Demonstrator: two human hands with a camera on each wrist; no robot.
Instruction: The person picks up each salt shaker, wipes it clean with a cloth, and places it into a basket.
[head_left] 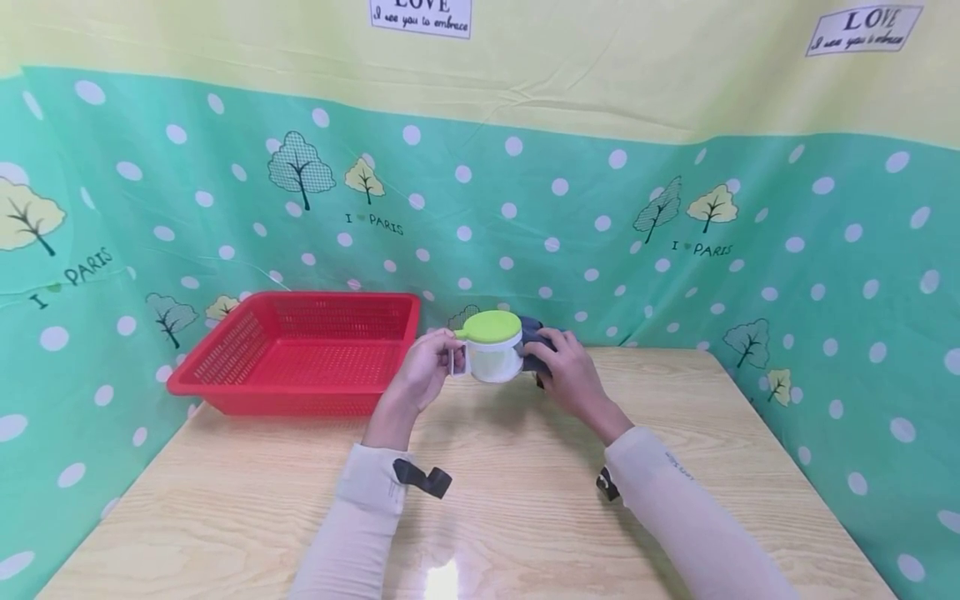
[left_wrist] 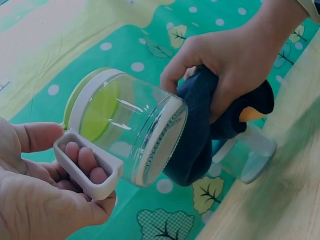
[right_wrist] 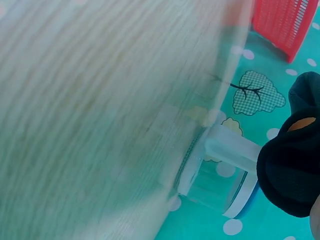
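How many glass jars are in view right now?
2. The green-lidded jar is in the left hand; the other jar stands on the table, partly hidden by the dark cloth in the right hand. More could be hidden behind that cloth.

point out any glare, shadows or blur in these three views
Head: a bright white glare patch on the table, at the bottom edge; left wrist: dimmer picture, white glints on the jar, a shadow across the table; right wrist: the table's grain looks soft and blurred.
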